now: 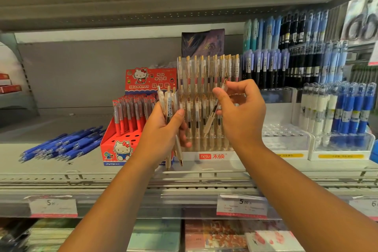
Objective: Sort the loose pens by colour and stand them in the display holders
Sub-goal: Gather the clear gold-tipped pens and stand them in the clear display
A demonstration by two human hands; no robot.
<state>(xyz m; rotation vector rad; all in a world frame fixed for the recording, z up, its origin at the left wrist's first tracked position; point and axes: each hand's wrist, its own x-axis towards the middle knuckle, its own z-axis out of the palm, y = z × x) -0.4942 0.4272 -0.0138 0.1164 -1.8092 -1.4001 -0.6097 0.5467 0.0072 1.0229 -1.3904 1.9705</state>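
I see my left hand (pixel 161 129) curled round a bundle of white pens (pixel 169 100), just in front of the left edge of the clear hesu holder (pixel 212 156). My right hand (pixel 243 114) pinches a single white pen (pixel 210 117) between thumb and fingers, tilted, in front of the holder's middle rows. Loose blue pens (pixel 63 145) lie on the shelf (pixel 51 170) well left of the holder, beyond a red box (pixel 120 149) standing beside it.

Stationery shop: grey metal shelving (pixel 47 172), white paper price tags (pixel 242 207) along its front rail, clear plastic pen display racks (pixel 286 141) standing side by side.
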